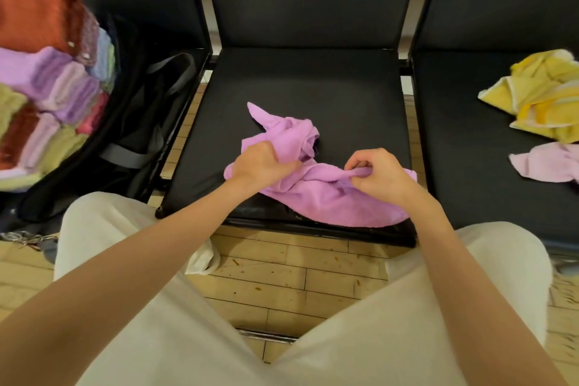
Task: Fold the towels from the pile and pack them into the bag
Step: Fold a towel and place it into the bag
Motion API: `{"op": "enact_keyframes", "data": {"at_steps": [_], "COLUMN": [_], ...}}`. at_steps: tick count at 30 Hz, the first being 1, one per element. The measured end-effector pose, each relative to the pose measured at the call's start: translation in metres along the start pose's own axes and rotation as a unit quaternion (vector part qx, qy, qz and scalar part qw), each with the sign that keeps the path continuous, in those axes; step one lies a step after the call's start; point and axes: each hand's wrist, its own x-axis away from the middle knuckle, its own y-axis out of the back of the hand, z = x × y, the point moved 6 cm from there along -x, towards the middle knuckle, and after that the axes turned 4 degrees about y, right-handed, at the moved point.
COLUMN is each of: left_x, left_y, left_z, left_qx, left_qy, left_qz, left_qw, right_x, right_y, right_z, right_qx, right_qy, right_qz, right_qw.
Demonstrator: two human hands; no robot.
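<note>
Both hands busy: left hand (261, 163) bunching, right hand (377, 174) pinching an edge of the crumpled purple towel (316, 194) beneath. Spreading step, apparently; next, flatten and fold. Beyond left, bag (131, 122); beyond right, remaining pile (542, 103).

I grip a crumpled purple towel (316, 194) on the middle black seat (313, 81), my left hand (261, 164) bunching its left part, my right hand (377, 174) pinching a fold. Left of that seat the open black bag (131, 122) holds folded towels (53, 94); right of it lie a yellow towel (545, 103) and a pale pink towel (548, 163).
</note>
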Motion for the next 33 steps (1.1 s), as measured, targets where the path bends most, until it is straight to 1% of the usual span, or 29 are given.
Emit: {"op": "enact_keyframes", "data": {"at_steps": [1, 2, 3, 4, 5, 6, 7, 8, 9, 10, 11, 12, 13, 14, 16, 17, 19, 21, 22, 24, 27, 30, 33], "left_x": [-0.002, -0.002, 0.001, -0.001, -0.002, 0.000, 0.009, 0.016, 0.022, 0.027, 0.032, 0.035, 0.038, 0.040, 0.042, 0.044, 0.046, 0.047, 0.047, 0.047, 0.046, 0.043, 0.038], "left_y": [-0.006, -0.010, -0.010, -0.006, 0.002, 0.013, 0.028, 0.039, 0.046, 0.049, 0.052, 0.056, 0.062, 0.065, 0.069, 0.070, 0.072, 0.072, 0.071, 0.071, 0.076, 0.074, 0.068], "left_z": [0.000, 0.002, 0.004, 0.003, 0.002, 0.002, 0.006, 0.015, 0.022, 0.027, 0.030, 0.035, 0.041, 0.048, 0.067, 0.077, 0.093, 0.105, 0.109, 0.117, 0.129, 0.136, 0.142], "left_qx": [-0.033, -0.071, -0.092, -0.073, -0.009, 0.082, 0.212, 0.362, 0.489, 0.591, 0.656, 0.695, 0.706, 0.695, 0.614, 0.555, 0.433, 0.310, 0.262, 0.190, 0.097, -0.021, -0.123], "left_qy": [0.032, 0.063, 0.078, 0.064, 0.022, -0.018, -0.027, -0.013, 0.010, 0.023, 0.027, 0.028, 0.028, 0.031, 0.044, 0.058, 0.070, 0.063, 0.059, 0.060, 0.070, 0.078, 0.091], "left_qz": [0.039, 0.058, 0.056, 0.025, -0.018, -0.070, -0.113, -0.119, -0.085, -0.031, 0.019, 0.051, 0.061, 0.056, 0.003, -0.039, -0.094, -0.117, -0.117, -0.126, -0.166, -0.165, -0.147], "left_qw": [0.998, 0.994, 0.991, 0.995, 1.000, 0.994, 0.970, 0.925, 0.868, 0.806, 0.754, 0.717, 0.705, 0.716, 0.788, 0.829, 0.894, 0.941, 0.956, 0.972, 0.979, 0.983, 0.977], "right_x": [0.001, 0.001, 0.001, 0.002, 0.002, 0.002, 0.002, 0.002, 0.002, 0.002, 0.002, 0.002, 0.003, 0.003, 0.003, 0.004, 0.004, 0.005, 0.005, 0.006, 0.006, 0.006, 0.007], "right_y": [0.001, 0.003, 0.006, 0.009, 0.012, 0.014, 0.016, 0.016, 0.015, 0.014, 0.013, 0.012, 0.010, 0.008, 0.003, 0.000, -0.002, -0.002, -0.002, -0.001, -0.002, -0.004, 0.001], "right_z": [0.002, 0.003, 0.004, 0.005, 0.005, 0.005, 0.005, 0.004, 0.003, 0.003, 0.003, 0.005, 0.006, 0.007, 0.009, 0.010, 0.010, 0.010, 0.009, 0.009, 0.007, 0.002, 0.005], "right_qx": [-0.006, -0.014, -0.024, -0.032, -0.036, -0.035, -0.032, -0.028, -0.025, -0.024, -0.023, -0.023, -0.024, -0.023, -0.008, 0.002, 0.016, 0.020, 0.023, 0.036, 0.062, 0.020, -0.039], "right_qy": [0.007, 0.014, 0.017, 0.017, 0.016, 0.015, 0.013, 0.010, 0.007, 0.004, 0.004, 0.008, 0.014, 0.020, 0.027, 0.028, 0.028, 0.024, 0.021, 0.017, 0.018, -0.021, 0.003], "right_qz": [-0.001, -0.007, -0.018, -0.031, -0.044, -0.056, -0.064, -0.065, -0.063, -0.058, -0.052, -0.045, -0.038, -0.029, -0.009, -0.002, -0.002, -0.004, -0.004, -0.003, 0.014, 0.055, 0.062], "right_qw": [1.000, 1.000, 0.999, 0.999, 0.998, 0.998, 0.997, 0.997, 0.998, 0.998, 0.998, 0.999, 0.999, 0.999, 1.000, 1.000, 0.999, 0.999, 1.000, 0.999, 0.998, 0.998, 0.997]}}
